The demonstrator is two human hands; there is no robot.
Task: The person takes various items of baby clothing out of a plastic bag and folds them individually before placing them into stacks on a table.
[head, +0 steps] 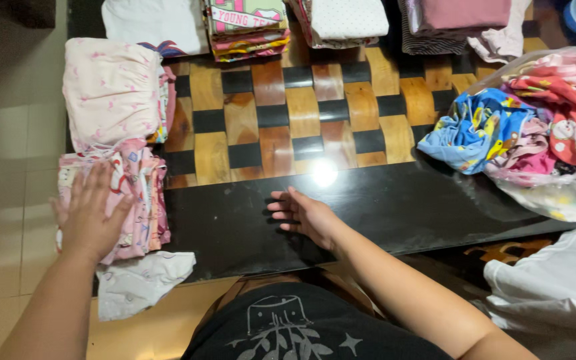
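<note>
The left hand point(91, 213) lay flat and open, fingers spread, pressing on a folded stack of pink printed cotton garments point(138, 200) at the edge of the glossy black and wood-checkered worktop point(368, 207), with a crumpled white cloth point(138, 283) just below it and a taller pale pink folded pile point(111, 90) just beyond it. The right hand point(305, 215) rested open and empty on the bare black surface, well apart from a clear plastic bag of jumbled colourful clothes point(541, 133) off to its right. The stack looked soft, light and liable to slide, so I judged it best lifted from beneath with both palms.
</note>
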